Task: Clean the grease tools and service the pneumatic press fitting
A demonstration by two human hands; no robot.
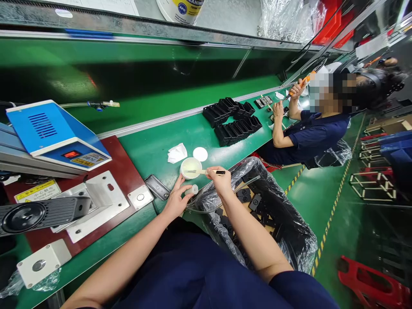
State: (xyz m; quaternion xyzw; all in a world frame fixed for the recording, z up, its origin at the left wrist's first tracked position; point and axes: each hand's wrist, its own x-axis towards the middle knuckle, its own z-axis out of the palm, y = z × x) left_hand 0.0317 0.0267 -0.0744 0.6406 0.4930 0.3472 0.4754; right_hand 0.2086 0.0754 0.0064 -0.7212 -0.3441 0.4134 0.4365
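Head view: white tub (189, 177) on the green bench (144, 150), with a pale yellowish substance inside. Bristle end of a wooden-handled brush (203, 172) down in the tub, handle reaching out over the tub's right rim. Right hand (221, 181) just right of the tub, thumb and fingers closed around the handle. Left hand (175, 197) at the near left of the tub, thumb and fingers pinched on a small translucent cup (195, 189) just nearer than the tub; contents too small to tell. Just beyond the tub, to its right, a round white disc (200, 153); beyond it to the left, a crumpled white cloth (177, 153). Right of the tub and lower, a large bin (309, 244) lined with clear plastic, holding loose black parts (255, 201) and brown cardboard. Well beyond the tub, on a shelf, a yellow-labelled white bucket (183, 10), contents out of sight, and, farther right, a clear bag (286, 21) of small silvery pieces.
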